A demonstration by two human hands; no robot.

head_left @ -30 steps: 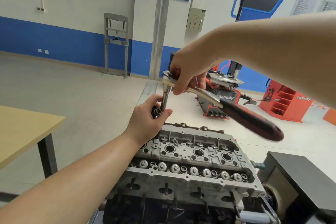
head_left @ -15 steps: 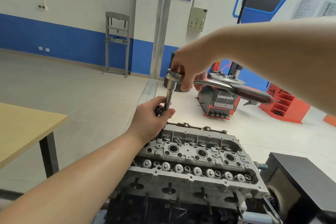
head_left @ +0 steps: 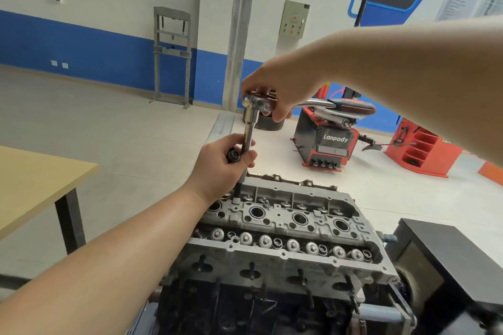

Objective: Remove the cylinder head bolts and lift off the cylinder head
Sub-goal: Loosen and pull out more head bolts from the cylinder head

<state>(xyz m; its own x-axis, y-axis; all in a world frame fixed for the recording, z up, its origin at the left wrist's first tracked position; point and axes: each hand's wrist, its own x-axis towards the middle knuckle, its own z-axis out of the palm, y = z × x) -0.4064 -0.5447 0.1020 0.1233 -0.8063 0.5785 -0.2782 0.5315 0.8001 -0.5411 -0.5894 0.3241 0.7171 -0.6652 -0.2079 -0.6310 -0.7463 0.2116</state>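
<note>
My right hand [head_left: 275, 95] is gripping the head of the ratchet [head_left: 258, 103], its red handle pointing off to the right. My left hand [head_left: 227, 163] is curling round the extension bar [head_left: 248, 134] and also holding a small black socket-like piece [head_left: 233, 155] against it. The bar is standing upright, its tip reaching down into the far left corner of the cylinder head [head_left: 288, 221], which is sitting on the engine block [head_left: 245, 304] in front of me

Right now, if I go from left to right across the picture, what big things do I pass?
Table → grey frame by the wall → left hand on the extension bar → right hand on the ratchet → red rack.
</note>
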